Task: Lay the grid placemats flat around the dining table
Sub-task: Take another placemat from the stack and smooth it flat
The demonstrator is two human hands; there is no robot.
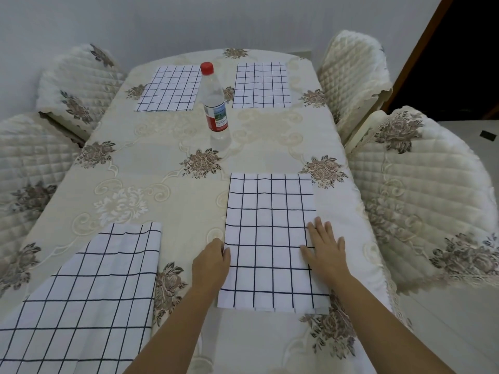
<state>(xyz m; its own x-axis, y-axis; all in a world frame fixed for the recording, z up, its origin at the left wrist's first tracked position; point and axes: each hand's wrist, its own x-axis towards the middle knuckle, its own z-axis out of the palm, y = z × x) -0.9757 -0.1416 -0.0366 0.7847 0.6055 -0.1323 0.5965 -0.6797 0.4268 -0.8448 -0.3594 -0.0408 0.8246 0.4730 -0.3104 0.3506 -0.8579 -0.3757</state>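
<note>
Several white placemats with dark grid lines lie on the floral cream tablecloth (pixel 151 163). The near right placemat (pixel 270 238) lies flat in front of me. My left hand (pixel 212 261) touches its left edge, thumb on the cloth. My right hand (pixel 325 245) rests flat on its right edge, fingers straight. A larger, slightly wrinkled placemat (pixel 89 292) lies at the near left and runs out of view. Two more placemats lie flat at the far end, one on the far left (pixel 170 89) and one on the far right (pixel 261 85).
A clear water bottle (pixel 216 103) with a red cap and red label stands in the middle of the table between the far placemats. Quilted chairs flank the table, two on the left (pixel 78 82) and two on the right (pixel 421 190). A dark doorway (pixel 464 49) is at the upper right.
</note>
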